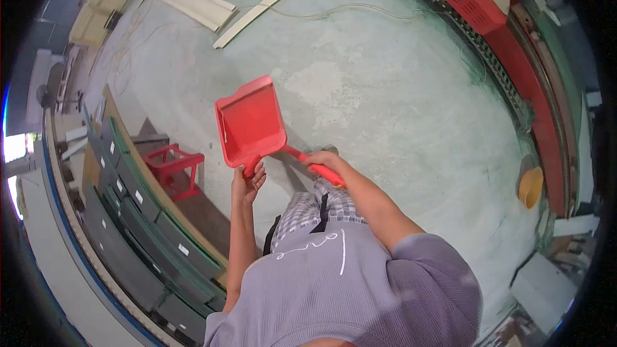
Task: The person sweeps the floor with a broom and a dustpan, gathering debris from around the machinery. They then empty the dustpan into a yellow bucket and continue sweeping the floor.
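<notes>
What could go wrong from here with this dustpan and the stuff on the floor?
The dustpan could tip, since the left hand holds it only by its short handle. The red stick in the right hand might knock its edge. Further ahead, feet could catch on the cord or long strip.

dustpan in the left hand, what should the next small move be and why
Probably ease the red-handled tool clear of the dustpan: the right hand grips its handle, but its far end disappears at the pan's edge, while the left hand holds the pan.
</notes>
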Motion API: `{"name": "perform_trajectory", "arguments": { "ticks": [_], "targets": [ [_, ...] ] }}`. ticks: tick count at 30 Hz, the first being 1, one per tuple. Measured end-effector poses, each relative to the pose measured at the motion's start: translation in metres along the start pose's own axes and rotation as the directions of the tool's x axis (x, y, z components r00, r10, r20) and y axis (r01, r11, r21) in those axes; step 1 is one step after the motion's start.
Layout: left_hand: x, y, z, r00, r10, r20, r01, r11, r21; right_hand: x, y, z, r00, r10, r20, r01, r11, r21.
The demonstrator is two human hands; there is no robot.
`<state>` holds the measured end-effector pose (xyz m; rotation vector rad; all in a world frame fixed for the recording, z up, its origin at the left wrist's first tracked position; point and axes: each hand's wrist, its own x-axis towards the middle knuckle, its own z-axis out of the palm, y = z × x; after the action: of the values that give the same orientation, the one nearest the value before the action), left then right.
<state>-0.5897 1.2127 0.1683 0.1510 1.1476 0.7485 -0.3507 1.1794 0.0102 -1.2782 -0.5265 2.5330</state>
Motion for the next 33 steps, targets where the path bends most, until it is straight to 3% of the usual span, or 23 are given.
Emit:
{"name": "perform_trajectory", "arguments": {
  "ticks": [2,4,6,8,9,12,14,15,17,18,21,23,25,29,32,33],
  "targets": [
    [0.017,0.006,0.006,1.000,-0.003,0.011,0.003,0.999,0.036,-0.073,0.011,-0.026,0.974,-0.191,-0.124,0.216,0.947,0.239],
    [0.037,0.008,0.009,0.996,-0.087,-0.002,0.087,0.996,0.018,-0.107,0.036,-0.068,0.973,-0.108,-0.204,0.181,0.907,0.381],
    [0.052,0.011,0.014,0.991,-0.131,0.012,0.131,0.991,0.022,-0.167,0.063,-0.078,0.880,-0.132,-0.456,0.409,0.698,0.588],
    [0.060,0.012,0.024,0.984,-0.174,0.027,0.173,0.985,0.024,-0.207,0.080,-0.092,0.853,-0.065,-0.517,0.490,0.438,0.754],
    [0.061,0.015,0.031,0.985,-0.171,-0.006,0.171,0.985,0.014,-0.216,0.100,-0.105,0.794,-0.073,-0.604,0.575,0.414,0.706],
    [0.071,0.022,0.047,0.980,-0.199,-0.001,0.199,0.979,0.049,-0.249,0.120,-0.129,0.753,0.030,-0.657,0.611,0.338,0.715],
    [0.078,0.030,0.057,0.973,-0.223,0.057,0.219,0.974,0.063,-0.276,0.105,-0.116,0.540,0.057,-0.840,0.758,0.401,0.514],
    [0.079,0.034,0.066,0.969,-0.240,0.066,0.234,0.969,0.081,-0.285,0.099,-0.115,0.527,0.069,-0.847,0.769,0.385,0.510],
    [0.091,0.044,0.068,0.971,-0.235,0.054,0.231,0.970,0.072,-0.283,0.091,-0.114,0.454,0.004,-0.891,0.739,0.558,0.379],
    [0.096,0.049,0.068,0.969,-0.238,0.065,0.233,0.970,0.073,-0.276,0.087,-0.121,0.478,0.009,-0.878,0.645,0.675,0.359],
    [0.104,0.063,0.077,0.972,-0.226,0.064,0.221,0.972,0.081,-0.249,0.077,-0.107,0.411,0.011,-0.912,0.616,0.734,0.287],
    [0.140,0.094,0.101,0.966,-0.254,0.040,0.252,0.966,0.049,-0.234,0.025,-0.105,0.437,0.038,-0.898,0.557,0.773,0.304],
    [0.161,0.113,0.107,0.965,-0.261,0.038,0.261,0.965,0.016,-0.216,-0.010,-0.092,0.555,-0.047,-0.831,0.540,0.780,0.316],
    [0.181,0.174,0.119,0.970,-0.227,0.088,0.232,0.971,-0.058,-0.180,-0.117,-0.071,0.733,-0.075,-0.676,0.344,0.899,0.273],
    [0.184,0.210,0.122,0.986,-0.162,0.043,0.164,0.985,-0.046,-0.124,-0.174,-0.059,0.908,-0.174,-0.381,0.258,0.949,0.183],
    [0.184,0.222,0.122,0.989,-0.145,0.030,0.147,0.988,-0.056,-0.102,-0.190,-0.055,0.915,-0.176,-0.362,0.252,0.952,0.174]
  ]
}}
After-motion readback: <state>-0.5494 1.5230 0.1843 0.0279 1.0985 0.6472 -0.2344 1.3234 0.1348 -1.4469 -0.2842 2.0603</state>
